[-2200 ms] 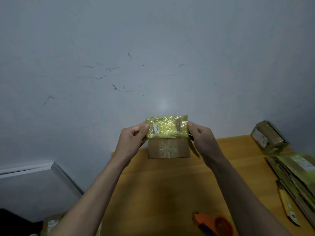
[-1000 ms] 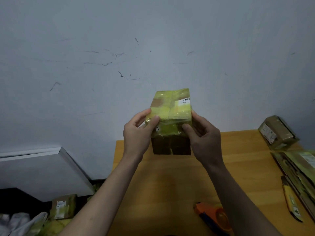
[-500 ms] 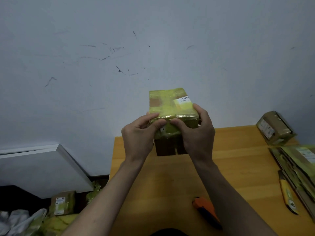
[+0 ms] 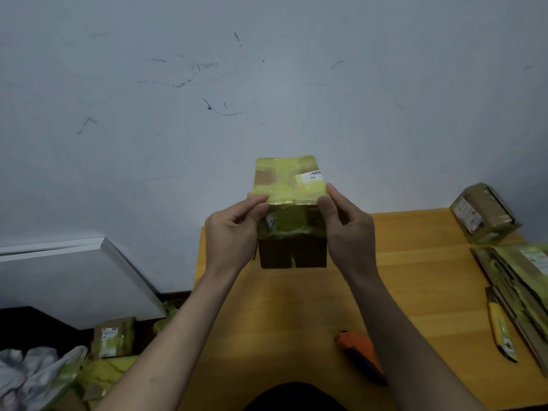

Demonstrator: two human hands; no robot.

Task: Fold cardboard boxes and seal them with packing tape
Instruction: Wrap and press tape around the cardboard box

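Both hands are holding the cardboard box (image 4: 292,212) up off the wooden surface (image 4: 415,292), in front of the wall. Left hand (image 4: 234,232) is pinching the box's near-left top edge with thumb and fingers; right hand (image 4: 345,229) is gripping the near-right edge, thumb on the front face. Hands are apart, one on each side of the box, both clamped on it.

The box is already carrying yellow tape over its top face and the upper part of the front; lower front is bare cardboard. A white label is sitting at the top face's right edge.

Judgement: this looks like the tape-pressing step. To do it well:
- be running thumbs outward from the middle of the box toward its corners, so wrinkles flatten
- be pressing hardest along the top-front edge, where tape bends and tends to lift
- be keeping the box squared while squeezing; the walls look thin
- be checking the lower front seam, can't tell if it's sealed

Orange tape dispenser (image 4: 360,355) is lying on the surface below the box, near the right forearm. Yellow utility knife (image 4: 501,329) is lying further right of the box.
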